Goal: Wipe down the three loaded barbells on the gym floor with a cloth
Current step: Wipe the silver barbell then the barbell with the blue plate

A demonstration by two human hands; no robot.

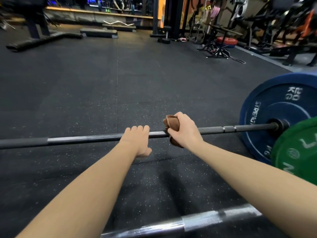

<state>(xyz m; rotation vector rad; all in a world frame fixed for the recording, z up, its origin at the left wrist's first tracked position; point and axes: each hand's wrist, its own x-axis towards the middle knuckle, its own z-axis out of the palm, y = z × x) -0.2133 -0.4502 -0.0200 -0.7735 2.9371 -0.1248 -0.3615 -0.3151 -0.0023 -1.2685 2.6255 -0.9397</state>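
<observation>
A barbell bar (82, 139) lies across the black rubber floor, loaded at its right end with a blue 20 kg plate (274, 107). My left hand (137, 141) rests on top of the bar near its middle, fingers curled over it. Just to the right, my right hand (185, 131) is shut on a brown cloth (171, 124) that wraps around the bar. A second barbell bar (197, 220) lies closer to me at the bottom, under my right forearm, with a green plate (296, 148) at the right edge.
Step platforms (99, 32) and a curl bar (118, 23) sit at the far back. A dumbbell (165, 37) stands by a black rack post. Benches, machines and a red plate (227, 41) crowd the back right. Open rubber floor (103, 83) stretches beyond the bar.
</observation>
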